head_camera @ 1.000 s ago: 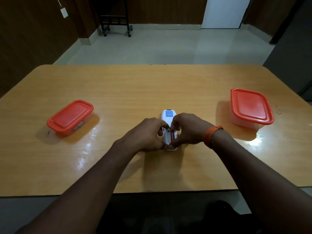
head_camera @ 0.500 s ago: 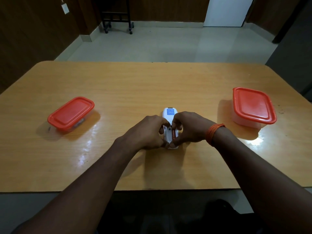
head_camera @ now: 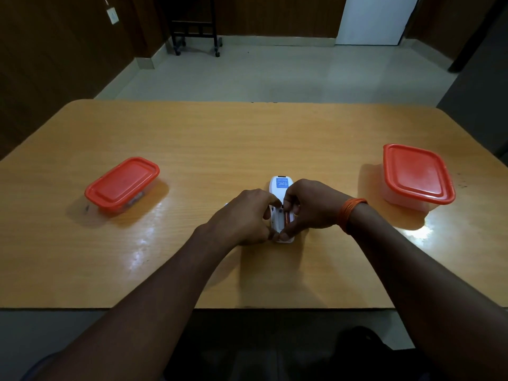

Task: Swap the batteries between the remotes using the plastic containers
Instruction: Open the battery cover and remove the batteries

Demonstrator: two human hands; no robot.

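A white remote (head_camera: 279, 185) lies face down in the middle of the wooden table (head_camera: 247, 138), its battery bay open with a reddish battery (head_camera: 286, 216) showing in it. My left hand (head_camera: 242, 218) grips the remote's left side. My right hand (head_camera: 310, 207), with an orange thread band at the wrist, pinches the battery between thumb and fingers. A plastic container with a red lid (head_camera: 122, 185) sits at the left, closed. A second red-lidded container (head_camera: 417, 176) sits at the right, also closed. What lies inside them is unclear.
The table's near edge (head_camera: 247, 307) runs just below my forearms. Beyond the far edge is pale floor, a black wheeled stand (head_camera: 196, 28) and a white door (head_camera: 373, 20).
The hands stay on the remote; my right fingers have shifted slightly along the battery. The camera has tilted a little.
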